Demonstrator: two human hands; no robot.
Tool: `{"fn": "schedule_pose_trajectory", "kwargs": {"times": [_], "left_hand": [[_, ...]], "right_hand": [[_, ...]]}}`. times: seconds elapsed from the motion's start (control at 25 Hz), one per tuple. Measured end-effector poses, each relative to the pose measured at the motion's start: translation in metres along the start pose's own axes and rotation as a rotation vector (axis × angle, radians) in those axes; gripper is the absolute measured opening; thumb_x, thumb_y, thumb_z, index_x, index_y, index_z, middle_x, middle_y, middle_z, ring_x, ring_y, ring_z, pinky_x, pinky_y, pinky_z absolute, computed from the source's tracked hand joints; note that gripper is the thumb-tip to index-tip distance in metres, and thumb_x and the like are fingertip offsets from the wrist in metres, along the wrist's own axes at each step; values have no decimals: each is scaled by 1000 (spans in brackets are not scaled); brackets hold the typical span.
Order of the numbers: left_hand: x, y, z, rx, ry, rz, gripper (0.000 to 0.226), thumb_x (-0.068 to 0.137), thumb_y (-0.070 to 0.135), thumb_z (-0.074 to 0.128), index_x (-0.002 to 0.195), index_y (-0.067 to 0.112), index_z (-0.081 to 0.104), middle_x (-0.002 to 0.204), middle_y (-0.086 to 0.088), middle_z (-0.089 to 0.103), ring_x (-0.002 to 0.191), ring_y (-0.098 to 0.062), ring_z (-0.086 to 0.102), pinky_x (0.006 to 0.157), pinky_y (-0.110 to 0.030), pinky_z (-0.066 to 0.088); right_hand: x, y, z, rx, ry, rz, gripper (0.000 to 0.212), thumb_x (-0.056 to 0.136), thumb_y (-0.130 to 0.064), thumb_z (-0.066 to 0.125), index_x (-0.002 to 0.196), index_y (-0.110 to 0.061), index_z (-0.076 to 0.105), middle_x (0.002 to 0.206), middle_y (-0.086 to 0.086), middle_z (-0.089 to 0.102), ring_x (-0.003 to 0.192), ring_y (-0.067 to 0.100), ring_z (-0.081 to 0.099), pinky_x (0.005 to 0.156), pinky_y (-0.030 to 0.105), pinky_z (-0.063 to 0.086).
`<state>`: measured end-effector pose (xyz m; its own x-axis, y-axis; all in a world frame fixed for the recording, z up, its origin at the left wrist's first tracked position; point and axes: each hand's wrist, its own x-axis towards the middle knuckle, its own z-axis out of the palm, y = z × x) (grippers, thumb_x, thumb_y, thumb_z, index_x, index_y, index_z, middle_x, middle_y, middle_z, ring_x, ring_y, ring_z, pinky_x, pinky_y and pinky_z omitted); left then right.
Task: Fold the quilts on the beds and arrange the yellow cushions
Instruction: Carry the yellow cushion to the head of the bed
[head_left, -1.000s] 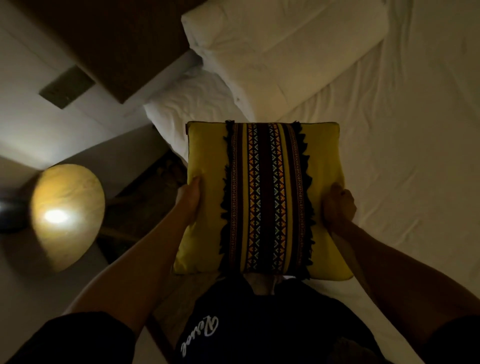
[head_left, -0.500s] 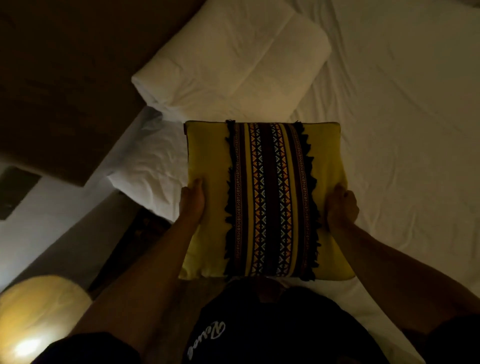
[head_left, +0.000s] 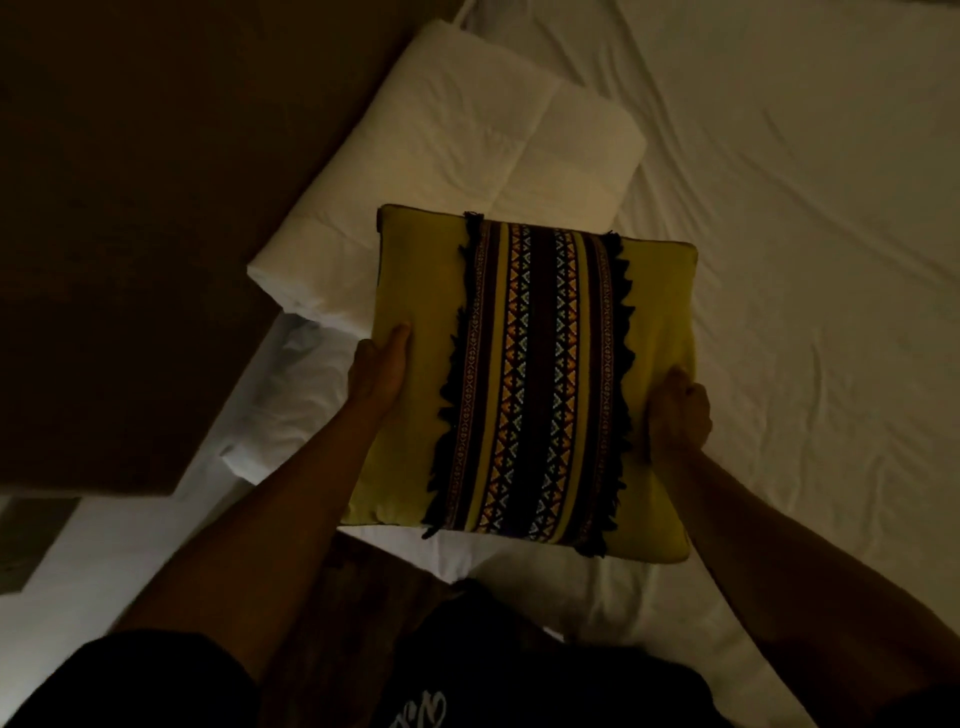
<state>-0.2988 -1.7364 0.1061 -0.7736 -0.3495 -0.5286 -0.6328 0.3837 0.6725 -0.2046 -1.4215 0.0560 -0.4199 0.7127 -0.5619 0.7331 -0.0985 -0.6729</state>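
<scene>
A yellow cushion (head_left: 415, 291) with a dark patterned band and black fringe down its middle is held up over the bed. My left hand (head_left: 379, 371) grips its left edge, thumb on the front face. My right hand (head_left: 678, 410) grips its right edge with curled fingers. Beyond the cushion a folded white quilt (head_left: 467, 156) lies at the head of the bed, its near part hidden by the cushion. A white pillow (head_left: 291, 395) lies below the quilt, to the left of the cushion.
The white bed sheet (head_left: 805, 260) stretches to the right and far side. A dark wooden headboard (head_left: 145, 208) fills the upper left. A white wall strip (head_left: 78, 566) and dark floor gap (head_left: 374, 577) lie beside the bed's near corner.
The view has swung right and toward the bed; the lamp has left the frame. The cushion, still gripped by both hands, has moved over the bed's corner and tilted slightly clockwise.
</scene>
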Motion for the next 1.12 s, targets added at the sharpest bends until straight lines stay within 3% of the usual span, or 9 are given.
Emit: {"fn": "schedule_pose_trajectory", "kwargs": {"times": [0.24, 0.48, 0.6, 0.68, 0.8, 0.96, 1.12], "left_hand": [[112, 75, -18, 110, 78, 32, 87, 88, 73, 41, 147, 9, 37, 147, -13, 44, 129, -32, 46, 104, -41, 36], [190, 150, -35, 186, -1, 111, 93, 81, 78, 43, 147, 12, 36, 142, -12, 49, 121, -31, 52, 96, -41, 44], [218, 194, -29, 188, -51, 183, 92, 80, 75, 46, 147, 14, 38, 139, -8, 52, 119, -30, 54, 99, -42, 46], [238, 222, -24, 175, -99, 214, 88, 78, 73, 48, 144, 15, 42, 136, -7, 54, 115, -29, 55, 100, -44, 46], [266, 255, -15, 160, -125, 265, 71, 91, 59, 48, 144, 12, 38, 134, -8, 50, 118, -29, 52, 104, -47, 44], [304, 293, -10, 185, -62, 322, 62, 96, 53, 46, 139, 9, 44, 123, -10, 53, 107, -27, 53, 91, -40, 44], [347, 293, -6, 302, -59, 269, 75, 94, 59, 44, 152, 16, 24, 149, -12, 37, 132, -35, 43, 102, -47, 40]], "right_hand": [[10, -69, 89, 57, 41, 31, 59, 97, -53, 32, 134, -10, 49, 134, 15, 54, 120, 35, 51, 100, 43, 39], [31, -125, 147, 118, 81, 71, 62, 97, -54, 32, 136, -9, 48, 136, 15, 53, 122, 33, 50, 102, 40, 36], [48, -155, 162, 160, 104, 80, 63, 96, -55, 33, 137, -9, 47, 136, 14, 53, 121, 34, 51, 102, 42, 37], [64, -173, 173, 186, 94, 91, 63, 95, -55, 32, 138, -10, 46, 136, 13, 53, 121, 34, 51, 102, 42, 37], [84, -195, 187, 165, 86, 85, 63, 97, -54, 30, 138, -10, 46, 136, 13, 52, 120, 33, 51, 98, 40, 38], [111, -231, 216, 135, 8, 20, 66, 96, -57, 28, 138, -9, 43, 134, 17, 53, 118, 36, 53, 94, 40, 40], [136, -244, 245, 4, -173, 15, 71, 94, -59, 31, 145, -10, 30, 137, 18, 49, 117, 38, 53, 93, 43, 44]]}}
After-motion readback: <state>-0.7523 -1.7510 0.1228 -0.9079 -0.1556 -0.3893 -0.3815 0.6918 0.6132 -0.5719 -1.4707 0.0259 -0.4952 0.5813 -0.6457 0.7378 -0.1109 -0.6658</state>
